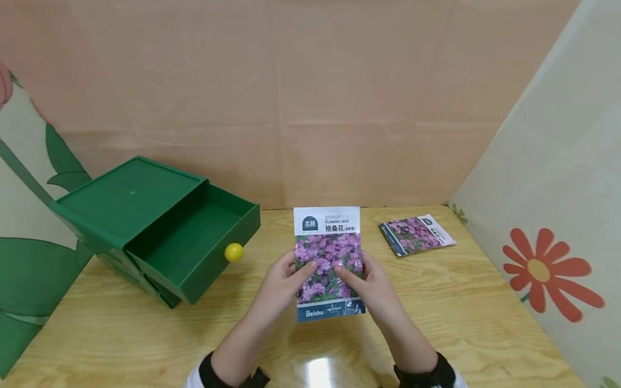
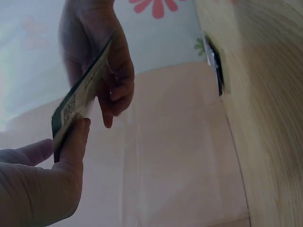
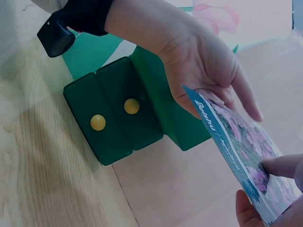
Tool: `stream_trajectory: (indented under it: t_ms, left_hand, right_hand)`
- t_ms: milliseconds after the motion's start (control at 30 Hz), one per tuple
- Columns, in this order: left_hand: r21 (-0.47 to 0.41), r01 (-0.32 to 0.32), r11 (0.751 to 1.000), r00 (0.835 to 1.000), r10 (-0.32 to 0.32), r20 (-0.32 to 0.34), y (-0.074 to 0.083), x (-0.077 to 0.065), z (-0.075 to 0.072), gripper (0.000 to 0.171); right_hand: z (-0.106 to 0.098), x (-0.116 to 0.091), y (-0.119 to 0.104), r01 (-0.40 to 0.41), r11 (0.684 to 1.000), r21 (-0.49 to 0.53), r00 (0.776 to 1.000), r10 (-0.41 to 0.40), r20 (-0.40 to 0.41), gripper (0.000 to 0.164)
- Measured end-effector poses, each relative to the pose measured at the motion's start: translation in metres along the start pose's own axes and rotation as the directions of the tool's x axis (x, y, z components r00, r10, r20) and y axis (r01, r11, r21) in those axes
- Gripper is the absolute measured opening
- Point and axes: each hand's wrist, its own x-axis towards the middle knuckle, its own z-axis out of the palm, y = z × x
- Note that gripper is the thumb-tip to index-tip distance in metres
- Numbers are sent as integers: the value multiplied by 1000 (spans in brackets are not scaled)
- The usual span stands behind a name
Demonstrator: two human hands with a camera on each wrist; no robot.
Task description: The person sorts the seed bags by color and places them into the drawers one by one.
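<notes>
A flower seed packet [image 1: 329,264], with pink blossoms, a white top band and a blue bottom band, is held upright above the table between two hands. My left hand [image 1: 278,280] pinches its left edge, thumb on the printed front and fingers behind. On the opposite edge my right hand [image 1: 378,288] grips in the same way. The packet's back, with a printed code, shows edge-on in the left wrist view. Further right, more packets of the same print [image 1: 416,234] lie on the table, seemingly stacked.
At the left stands a green drawer box [image 1: 131,188], its upper drawer [image 1: 213,269] pulled out, with a yellow knob [image 1: 234,252]. A second yellow knob [image 3: 98,122] marks the other drawer. Brown paper [image 1: 310,108] covers the back; a flower-printed panel [image 1: 485,188] borders the right.
</notes>
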Motion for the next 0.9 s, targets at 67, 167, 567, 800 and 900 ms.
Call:
stream_trajectory:
  t_ms: [67, 167, 567, 800, 900]
  left_hand:
    - [58, 4, 998, 1000, -3, -23, 0, -1, 0, 50]
    - [127, -3, 992, 999, 8, -45, 1, -4, -1, 47]
    - [166, -39, 985, 981, 69, -179, 20, -27, -15, 40]
    - [166, -116, 979, 951, 157, -265, 46, -56, -28, 36]
    - [203, -115, 972, 925, 179, -336, 58, -70, -36, 35]
  right_hand:
    - [0, -2, 0, -6, 1000, 1, 1000, 6, 19, 56]
    - [1, -5, 0, -12, 1000, 5, 999, 12, 46, 60]
    - [-1, -7, 0, 61, 998, -33, 991, -56, 119, 63]
    - [-14, -1, -3, 118, 992, -41, 987, -113, 112, 61]
    - [-24, 4, -3, 93, 995, -41, 994, -90, 60, 64]
